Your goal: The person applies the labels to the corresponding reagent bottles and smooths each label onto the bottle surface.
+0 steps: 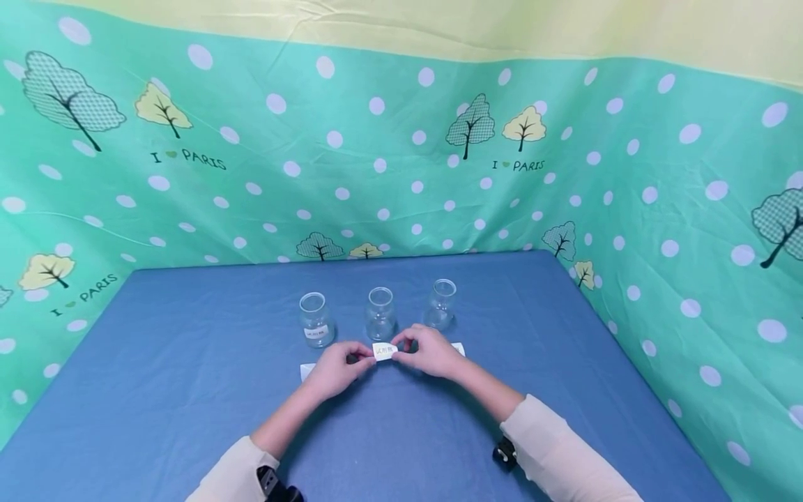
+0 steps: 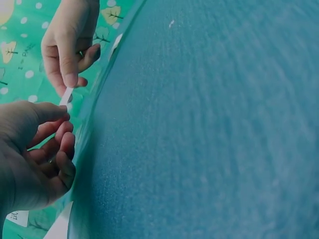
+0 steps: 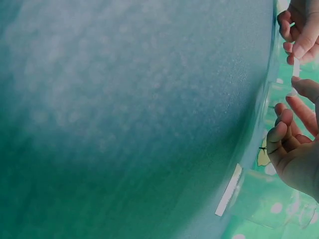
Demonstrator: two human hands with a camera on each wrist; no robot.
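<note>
A pale left sleeve (image 1: 228,474), with a black device (image 1: 276,484) at its cuff, lies well to the near left of the middle jar (image 1: 380,317); a pale right sleeve (image 1: 558,446), with a second black device (image 1: 504,454) under its cuff, lies well to the near right of it. Just on the near side of the middle jar is a small paper label (image 1: 385,351), its handwritten characters facing up toward the head camera. The left hand (image 1: 339,366), to the near left of that jar, pinches the label's left end between thumb and fingertip, the other fingers loosely bent. The right hand (image 1: 429,351), to the jar's near right, pinches the opposite end in the same narrow grip. Whether the label touches the blue cloth (image 1: 376,446) beneath, I cannot tell.

Left of the middle jar, and slightly nearer the person, stands the left jar (image 1: 314,307), with a written sticker (image 1: 316,332) on its front. The right jar (image 1: 442,307) stands right of the middle one and a little farther back. All three are clear glass and upright. A white slip (image 1: 306,371), partly hidden by the left hand, lies to the middle jar's near left; another slip (image 1: 459,348), partly behind the right hand, lies to its near right. Beyond the middle jar hangs a green dotted curtain (image 1: 376,167) printed with trees
</note>
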